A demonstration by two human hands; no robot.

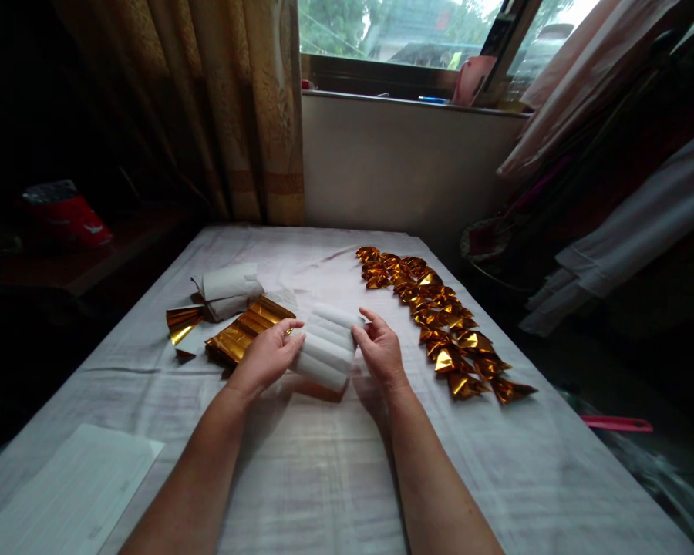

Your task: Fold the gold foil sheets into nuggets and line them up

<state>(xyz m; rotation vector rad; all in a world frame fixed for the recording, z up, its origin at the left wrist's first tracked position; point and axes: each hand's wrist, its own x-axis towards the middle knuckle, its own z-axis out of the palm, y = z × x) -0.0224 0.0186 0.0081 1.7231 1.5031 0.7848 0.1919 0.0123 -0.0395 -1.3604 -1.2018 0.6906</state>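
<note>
My left hand [270, 353] and my right hand [380, 348] grip the two ends of a white pleated sheet of paper [327, 348], held just above the table. Its underside shows gold at the lower edge. The fingers of both hands curl round its edges. Left of my left hand lies a stack of pleated gold foil sheets [246, 330]. To the right of my right hand runs a long row of several folded gold foil pieces [439, 322], from the table's far middle toward the near right.
A white cloth covers the table [335, 470]. A rolled white paper bundle [227, 290] and a small gold fan-shaped piece [183, 322] lie at the left. A lined white sheet [72, 493] rests at the near left corner. Curtain and window stand behind; clothes hang right.
</note>
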